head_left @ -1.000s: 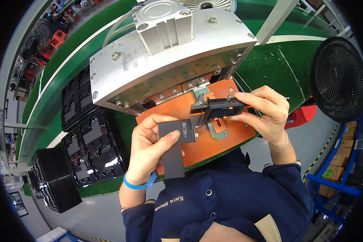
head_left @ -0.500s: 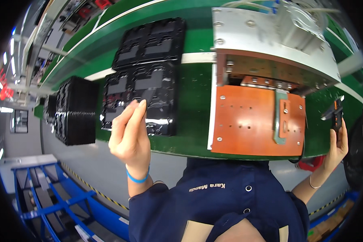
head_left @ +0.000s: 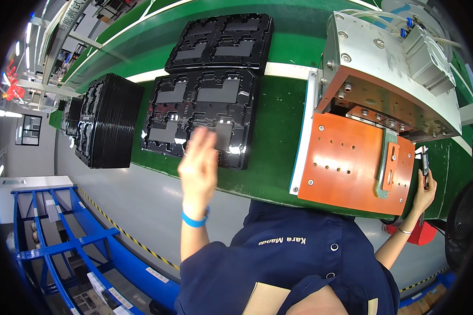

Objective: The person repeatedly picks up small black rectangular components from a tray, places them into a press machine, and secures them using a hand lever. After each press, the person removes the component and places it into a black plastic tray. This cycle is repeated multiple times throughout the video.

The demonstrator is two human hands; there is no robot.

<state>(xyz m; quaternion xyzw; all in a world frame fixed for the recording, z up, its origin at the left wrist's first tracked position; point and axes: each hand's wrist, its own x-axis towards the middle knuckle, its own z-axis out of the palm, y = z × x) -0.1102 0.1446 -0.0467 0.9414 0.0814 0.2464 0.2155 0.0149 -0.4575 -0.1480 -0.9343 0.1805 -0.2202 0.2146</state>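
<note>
My left hand [head_left: 198,170] is slightly blurred over the near edge of the nearer black plastic tray [head_left: 193,115], fingers stretched out with nothing visible in them. Just beyond its fingertips, a flat dark grey piece [head_left: 224,135] lies in the tray's near right pocket. Similar flat grey pieces fill the other pockets, among them a far right piece [head_left: 218,90]. On the right, my right hand [head_left: 424,193] is closed round what looks like a digital caliper [head_left: 425,157], its jaws pointing away from me and its bar showing below the hand.
Between my hands stands a metal press [head_left: 389,58] with an orange base plate [head_left: 347,168] and a green-edged strip [head_left: 384,163] on it. A second tray [head_left: 220,42] lies behind the first. A tall tray stack [head_left: 110,121] stands left. A black fan [head_left: 462,220] is at the right.
My left hand has let go of the grey piece it pinched, now in the tray, and drawn back. My right hand has brought the caliper closer to the press. The whole view has shifted.
</note>
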